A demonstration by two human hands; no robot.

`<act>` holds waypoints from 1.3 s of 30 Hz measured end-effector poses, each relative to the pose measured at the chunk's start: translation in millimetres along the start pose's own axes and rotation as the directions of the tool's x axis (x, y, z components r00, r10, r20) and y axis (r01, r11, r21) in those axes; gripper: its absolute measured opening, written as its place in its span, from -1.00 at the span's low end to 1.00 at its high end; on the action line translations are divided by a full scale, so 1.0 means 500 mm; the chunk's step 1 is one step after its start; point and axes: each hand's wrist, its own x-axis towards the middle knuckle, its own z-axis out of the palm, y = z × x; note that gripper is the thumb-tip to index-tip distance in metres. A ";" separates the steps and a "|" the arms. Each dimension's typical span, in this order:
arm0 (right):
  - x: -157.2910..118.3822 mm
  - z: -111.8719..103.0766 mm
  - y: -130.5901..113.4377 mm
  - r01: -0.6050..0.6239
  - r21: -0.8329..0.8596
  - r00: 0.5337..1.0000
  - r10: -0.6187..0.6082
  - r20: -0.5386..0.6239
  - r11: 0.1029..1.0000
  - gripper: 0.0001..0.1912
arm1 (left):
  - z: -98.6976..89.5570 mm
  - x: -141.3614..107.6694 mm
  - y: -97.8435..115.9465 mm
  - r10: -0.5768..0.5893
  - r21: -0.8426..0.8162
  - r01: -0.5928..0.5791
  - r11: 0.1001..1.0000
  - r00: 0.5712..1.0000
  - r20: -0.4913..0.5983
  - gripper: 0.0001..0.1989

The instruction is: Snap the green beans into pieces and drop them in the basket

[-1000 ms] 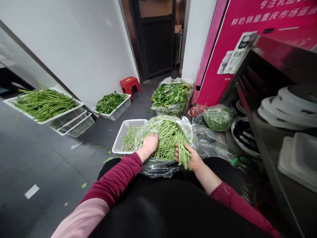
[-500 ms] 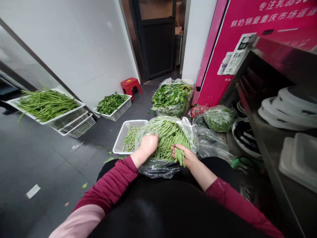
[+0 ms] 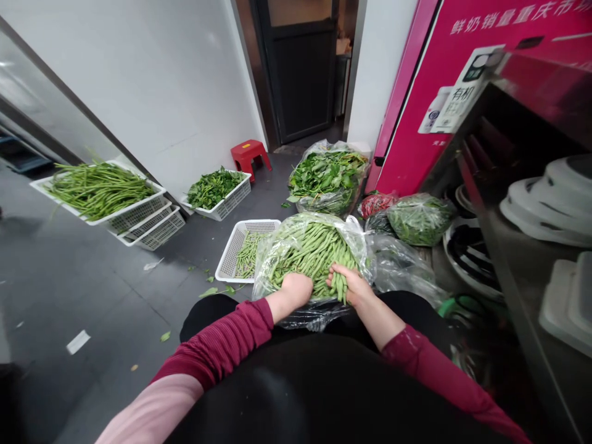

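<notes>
A clear plastic bag (image 3: 266, 271), wide at the mouth, stands between my knees, full of green beans (image 3: 314, 246). My right hand (image 3: 355, 287) is closed around a small bunch of green beans (image 3: 340, 285) at the right side of the bag. Over the near left part of the heap, my left hand (image 3: 297, 288) is curled with its back upward; its fingertips are hidden, so what they pinch cannot be made out. Just left of the bag, a white perforated basket (image 3: 226, 253) holds a smaller lot of green beans (image 3: 248, 253).
Leafy greens fill a bag (image 3: 328, 179) beyond and a basket (image 3: 226, 200) near a red stool (image 3: 250, 154). Stacked baskets (image 3: 148, 228) with long green stalks stand left. At right are bagged greens (image 3: 420, 219) and a metal shelf (image 3: 509, 296) with white lids.
My left hand has moved from the bag's left rim down and right, nearer my right hand. The right hand keeps its bunch of beans. The view has shifted slightly.
</notes>
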 end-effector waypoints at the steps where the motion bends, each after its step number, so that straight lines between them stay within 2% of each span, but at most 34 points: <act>1: -0.001 -0.003 0.000 -0.006 -0.020 1.000 0.006 -0.001 1.000 -0.91 | -0.004 0.003 0.000 -0.018 0.004 0.018 1.000 1.000 0.000 -0.81; 4: -0.005 -0.009 -0.001 -0.048 -0.075 0.999 0.047 -0.010 0.996 -0.89 | -0.028 -0.006 -0.005 -0.059 -0.002 0.059 0.998 0.993 -0.098 -0.71; 6: -0.009 -0.008 0.000 -0.087 -0.095 0.996 0.090 0.027 0.992 -0.87 | -0.043 -0.023 -0.004 -0.047 -0.018 0.044 0.999 0.982 -0.182 -0.65; 8: -0.014 -0.003 0.003 -0.096 -0.104 0.991 0.105 0.081 0.990 -0.87 | -0.050 -0.042 0.005 0.013 -0.019 -0.018 1.000 0.979 -0.202 -0.66; 11: -0.017 0.007 0.012 -0.021 -0.094 0.993 0.031 0.115 0.995 -0.90 | -0.045 -0.062 0.027 0.179 -0.002 -0.183 0.983 0.963 -0.200 -0.69; 13: -0.018 0.011 0.016 0.027 -0.087 0.991 -0.015 0.136 0.996 -0.91 | -0.041 -0.072 0.040 0.338 0.009 -0.345 0.938 0.912 -0.231 -0.72; 16: -0.022 0.015 0.014 0.075 -0.092 0.984 -0.058 0.171 0.993 -0.91 | -0.048 -0.083 0.047 0.607 0.010 -0.625 0.780 0.753 -0.255 -0.78; 17: -0.024 0.015 0.010 0.084 -0.090 0.981 -0.067 0.180 0.992 -0.91 | -0.053 -0.083 0.044 0.645 -0.002 -0.669 0.743 0.716 -0.268 -0.79; 18: -0.026 0.015 0.005 0.086 -0.089 0.978 -0.067 0.197 0.992 -0.90 | -0.060 -0.081 0.038 0.634 -0.025 -0.670 0.742 0.713 -0.299 -0.79; 19: -0.030 0.015 -0.002 0.087 -0.091 0.971 -0.064 0.228 0.992 -0.89 | -0.068 -0.076 0.029 0.580 -0.064 -0.634 0.771 0.739 -0.344 -0.78; 22: -0.041 0.011 -0.021 0.116 -0.100 0.930 -0.073 0.361 0.988 -0.85 | -0.090 -0.043 -0.014 0.311 -0.267 -0.456 0.849 0.840 -0.445 -0.71; 24: -0.048 0.006 -0.030 0.159 -0.094 0.898 -0.104 0.428 0.983 -0.86 | -0.099 -0.015 -0.041 0.181 -0.424 -0.378 0.823 0.882 -0.435 -0.73; 25: -0.051 0.004 -0.032 0.172 -0.089 0.883 -0.113 0.455 0.981 -0.86 | -0.103 -0.002 -0.050 0.124 -0.524 -0.337 0.782 0.908 -0.399 -0.76; 26: -0.054 0.001 -0.034 0.173 -0.088 0.866 -0.109 0.487 0.981 -0.86 | -0.105 0.009 -0.054 0.069 -0.644 -0.284 0.710 0.938 -0.338 -0.79; 27: -0.057 -0.001 -0.034 0.165 -0.093 0.846 -0.093 0.525 0.982 -0.86 | -0.107 0.019 -0.055 0.036 -0.771 -0.224 0.596 0.967 -0.252 -0.79; 28: -0.060 -0.003 -0.033 0.147 -0.106 0.822 -0.062 0.566 0.983 -0.86 | -0.108 0.027 -0.052 0.032 -0.882 -0.155 0.445 0.987 -0.157 -0.73; 30: -0.064 -0.006 -0.031 0.087 -0.148 0.774 0.027 0.633 0.985 -0.84 | -0.109 0.039 -0.040 0.087 -0.993 -0.035 0.114 0.996 -0.025 -0.61; 31: -0.066 -0.007 -0.029 0.057 -0.167 0.756 0.067 0.652 0.984 -0.83 | -0.110 0.044 -0.033 0.117 -1.000 -0.008 -0.020 0.993 -0.010 -0.59; 32: -0.067 -0.007 -0.027 0.027 -0.182 0.745 0.101 0.660 0.983 -0.82 | -0.109 0.047 -0.026 0.130 -0.993 -0.004 -0.117 0.991 -0.019 -0.60; 34: -0.067 -0.007 -0.022 -0.028 -0.180 0.756 0.139 0.640 0.983 -0.81 | -0.106 0.048 -0.012 0.101 -0.979 -0.035 -0.199 0.993 -0.056 -0.65; 39: -0.060 -0.003 -0.014 -0.165 -0.099 0.815 0.192 0.546 0.981 -0.82 | -0.089 0.044 0.013 0.006 -0.992 -0.049 -0.114 0.999 -0.050 -0.65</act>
